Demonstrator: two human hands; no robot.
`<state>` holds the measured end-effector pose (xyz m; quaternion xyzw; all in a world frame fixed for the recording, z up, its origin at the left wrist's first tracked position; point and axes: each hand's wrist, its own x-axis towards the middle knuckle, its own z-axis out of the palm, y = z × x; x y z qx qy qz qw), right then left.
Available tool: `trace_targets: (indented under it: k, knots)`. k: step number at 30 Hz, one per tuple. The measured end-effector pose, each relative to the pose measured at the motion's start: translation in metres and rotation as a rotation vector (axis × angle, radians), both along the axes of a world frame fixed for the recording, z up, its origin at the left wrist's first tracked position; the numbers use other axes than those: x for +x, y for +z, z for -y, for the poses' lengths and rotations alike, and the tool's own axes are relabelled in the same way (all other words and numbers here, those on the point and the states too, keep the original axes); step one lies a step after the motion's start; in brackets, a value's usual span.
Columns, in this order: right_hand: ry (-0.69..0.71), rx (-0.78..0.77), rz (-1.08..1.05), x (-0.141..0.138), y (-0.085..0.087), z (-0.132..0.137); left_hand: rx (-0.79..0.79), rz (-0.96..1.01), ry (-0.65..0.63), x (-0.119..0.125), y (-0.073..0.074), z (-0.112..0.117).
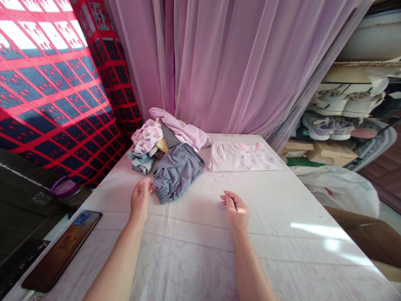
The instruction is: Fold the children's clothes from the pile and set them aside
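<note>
My left hand hovers over the table with loosely bent fingers and nothing visible in it. Just right of it lies a pair of grey-blue shorts with a gathered elastic edge, at the front of a clothes heap. My right hand is to the right, half-curled with its fingers slightly apart, touching no garment. Behind the shorts are a lilac garment, a white garment with purple and pink spots, and a folded denim-like piece. Pale striped pants lie flat beside a pink-collared printed top.
A pale cloth covers the table. A phone with a cable lies at the left edge, near a purple-lidded jar. A purple curtain hangs behind; shoes and boxes stand on shelving at right.
</note>
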<state>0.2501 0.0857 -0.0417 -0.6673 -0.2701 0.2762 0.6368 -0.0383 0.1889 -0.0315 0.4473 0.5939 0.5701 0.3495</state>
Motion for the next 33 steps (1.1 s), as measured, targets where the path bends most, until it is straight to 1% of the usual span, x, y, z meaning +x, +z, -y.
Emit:
trace_targets:
  k: [3, 4, 5, 7, 9, 10, 12, 14, 15, 16, 17, 18, 19, 20, 21, 22, 25, 26, 28, 30, 33]
  knots:
    - [-0.003, -0.003, -0.007, 0.000, 0.002, 0.001, 0.026, -0.592, -0.027, 0.019, 0.002, 0.010]
    - [-0.004, -0.003, -0.007, 0.000, 0.003, 0.001, 0.026, -0.747, -0.018, 0.023, 0.003, 0.013]
    - [-0.004, -0.002, -0.006, 0.000, 0.003, 0.001, 0.019, -0.860, -0.007, 0.026, 0.003, 0.015]
    - [-0.003, 0.001, 0.001, 0.000, 0.002, 0.001, -0.013, -0.964, -0.005, 0.026, 0.002, 0.016]
    - [-0.004, 0.007, 0.006, 0.000, 0.001, 0.001, 0.001, -0.937, -0.036, 0.023, 0.001, 0.015]
    - [-0.003, 0.011, 0.007, 0.000, 0.001, 0.000, 0.041, -0.897, -0.052, 0.023, 0.002, 0.015]
    - [-0.005, 0.014, 0.003, 0.000, 0.000, 0.000, 0.177, -0.812, -0.075, 0.028, 0.007, 0.019]
    - [-0.003, 0.012, -0.003, 0.000, 0.000, 0.000, 0.331, -0.770, -0.135, 0.041, 0.018, 0.030]
    - [-0.003, 0.012, -0.006, 0.000, 0.001, 0.000, 0.386, -0.767, -0.218, 0.050, 0.025, 0.038]
    - [-0.006, 0.014, -0.011, 0.000, 0.001, 0.000, 0.407, -0.761, -0.341, 0.059, 0.032, 0.047]
    - [-0.008, 0.019, -0.016, 0.000, 0.002, 0.000, 0.402, -0.740, -0.489, 0.069, 0.038, 0.056]
    - [-0.010, 0.026, -0.019, 0.000, 0.003, 0.000, 0.369, -0.710, -0.664, 0.078, 0.043, 0.064]
    - [-0.012, 0.034, -0.022, 0.000, 0.003, 0.000, 0.325, -0.675, -0.803, 0.084, 0.047, 0.071]
    - [-0.010, 0.042, -0.024, 0.000, 0.003, 0.000, 0.294, -0.635, -0.876, 0.089, 0.048, 0.076]
    - [-0.003, 0.047, -0.025, 0.000, 0.003, 0.000, 0.269, -0.598, -0.895, 0.092, 0.048, 0.078]
    - [0.007, 0.048, -0.022, 0.000, 0.003, 0.000, 0.260, -0.566, -0.846, 0.092, 0.046, 0.078]
    - [0.069, 0.046, 0.022, -0.002, 0.001, 0.000, 0.297, -0.525, -0.554, 0.087, 0.035, 0.069]
    - [0.103, 0.058, 0.052, -0.003, 0.001, 0.000, 0.319, -0.529, -0.488, 0.085, 0.031, 0.066]
    - [0.205, 0.117, 0.139, -0.005, 0.002, 0.002, 0.360, -0.549, -0.442, 0.085, 0.025, 0.063]
    - [0.331, 0.187, 0.241, -0.007, 0.004, 0.004, 0.364, -0.566, -0.457, 0.089, 0.021, 0.064]
    - [0.472, 0.213, 0.369, -0.011, 0.006, 0.007, 0.286, -0.573, -0.465, 0.098, 0.016, 0.067]
